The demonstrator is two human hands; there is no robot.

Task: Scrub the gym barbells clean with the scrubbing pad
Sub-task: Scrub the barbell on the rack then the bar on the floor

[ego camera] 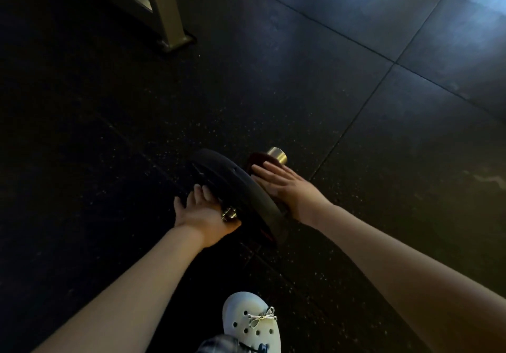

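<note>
A barbell lies on the dark rubber floor with a black weight plate standing on edge around it. Its steel sleeve end sticks out past the plate at the far side. My right hand lies flat, fingers straight, pressing a dark scrubbing pad onto the sleeve just beyond the plate. On the near side of the plate my left hand cups the bar's metal collar, fingers reaching up against the plate's face. The bar's shaft is hidden in the dark.
A grey metal rack leg with a foot plate stands at the upper left. My white clog is planted close below the plate. Light reflects off the rubber floor tiles at the upper right.
</note>
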